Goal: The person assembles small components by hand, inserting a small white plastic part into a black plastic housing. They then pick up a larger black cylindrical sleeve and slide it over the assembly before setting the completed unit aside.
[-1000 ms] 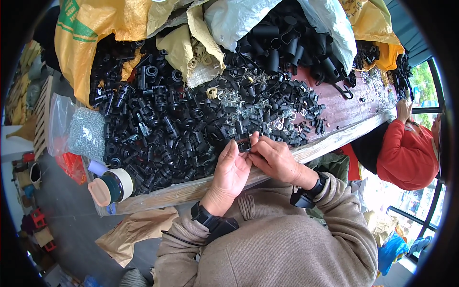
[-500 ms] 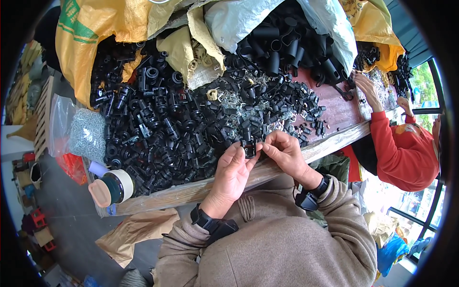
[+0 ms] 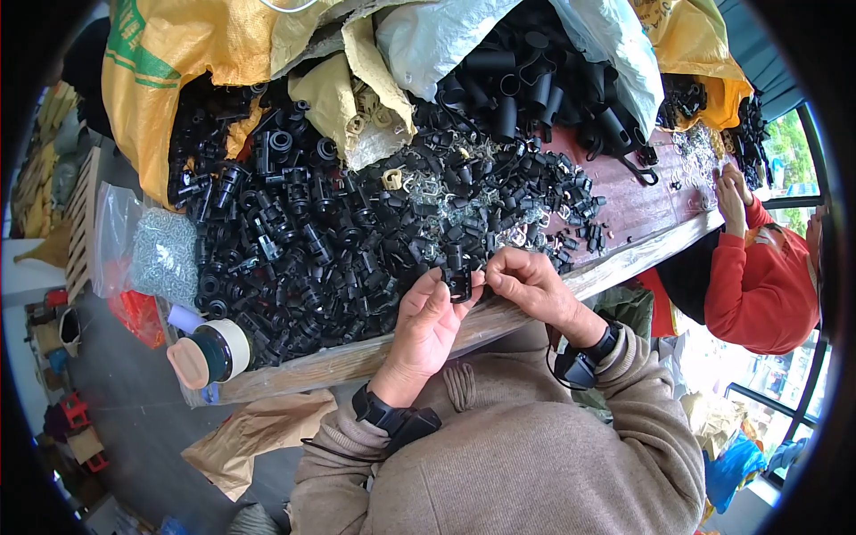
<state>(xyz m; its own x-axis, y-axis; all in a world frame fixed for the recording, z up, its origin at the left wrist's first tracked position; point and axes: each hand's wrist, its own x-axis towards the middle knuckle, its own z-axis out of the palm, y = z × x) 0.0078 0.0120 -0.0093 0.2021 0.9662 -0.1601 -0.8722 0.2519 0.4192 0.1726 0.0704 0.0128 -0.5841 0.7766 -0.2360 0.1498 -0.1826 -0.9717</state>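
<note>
My left hand [image 3: 426,328] is closed round a black plastic part [image 3: 458,283], a small frame-shaped piece with an opening, held upright just over the table's near edge. Beside it my right hand [image 3: 537,291] has thumb and forefinger pinched together near the part's right side. Whatever lies between those fingertips is too small to make out. Beyond both hands spreads a pile of small black plastic pieces [image 3: 508,201], mixed with clear and metallic bits. Larger black plastic fittings [image 3: 303,241] are heaped to the left.
A wooden edge [image 3: 357,361] borders the table. Screws fill a clear bag [image 3: 165,254] at left, near a lidded cup [image 3: 223,348]. Sacks [image 3: 169,53] spill parts at the back, with black tubes [image 3: 535,89] among them. A person in a red top [image 3: 762,285] works at right.
My right hand has shifted slightly left, and the black part in my left hand has tilted a little. The other person's hands have drawn together, away from the black tubes.
</note>
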